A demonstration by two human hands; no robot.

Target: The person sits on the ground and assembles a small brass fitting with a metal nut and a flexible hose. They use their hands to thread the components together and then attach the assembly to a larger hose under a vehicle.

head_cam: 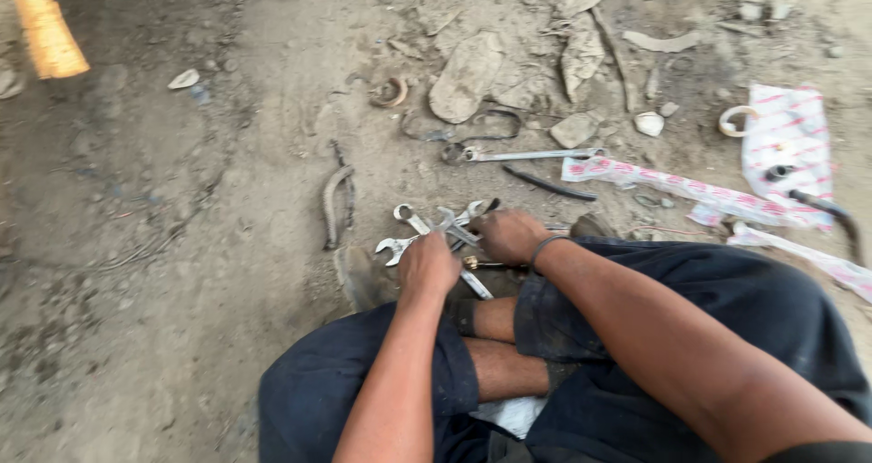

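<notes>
Both sets of fingers are hidden behind the backs of the hands, so whether they grip or merely touch cannot be told. The left hand point(427, 265) and right hand point(507, 236) reach forward, side by side, knuckles up, onto a pile of spanners point(434, 230). The spanners are grey metal, open-ended and crossed over each other, lying on the dirt ground point(182, 272) just beyond the knees. Farther off lies another long spanner point(527, 154).
</notes>
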